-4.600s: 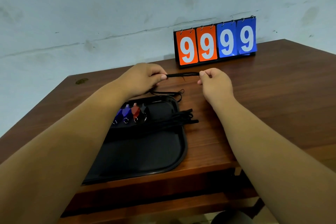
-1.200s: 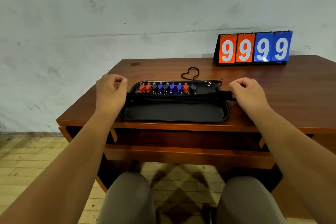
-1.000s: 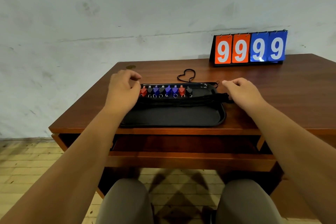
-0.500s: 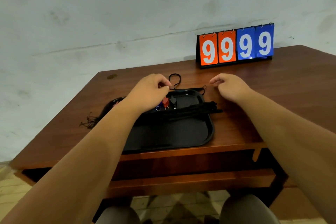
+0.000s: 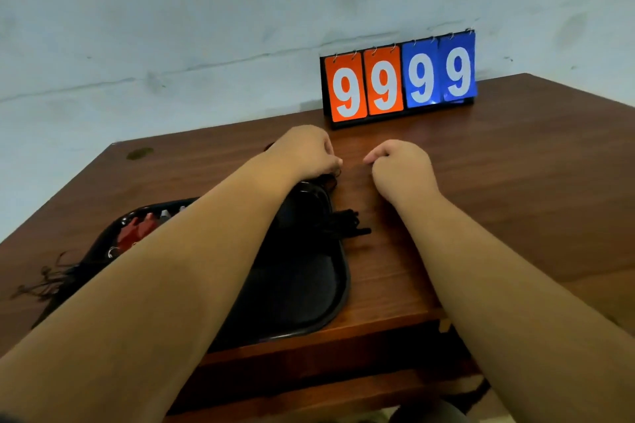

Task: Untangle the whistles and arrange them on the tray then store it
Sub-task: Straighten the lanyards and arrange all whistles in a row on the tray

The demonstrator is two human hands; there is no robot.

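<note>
Reaching over the far right corner of the tray [image 5: 338,288], the left hand [image 5: 305,151] was curled, fingertips pinched on a black cord [image 5: 328,178]. The right hand [image 5: 402,165] hovered beside it in a loose fist, holding nothing I could see. Red whistles [image 5: 135,237] lay along the tray's far edge, cords [image 5: 343,225] spilling onto the tabletop [image 5: 515,199].

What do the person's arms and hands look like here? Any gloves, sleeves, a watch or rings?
Both forearms are bare for as far as the view shows them, with no sleeve in sight. The left hand and the right hand wear no gloves. No watch, bracelet or wristband shows at either wrist, and no ring can be seen on the visible fingers. No markings or tattoos show.
</note>
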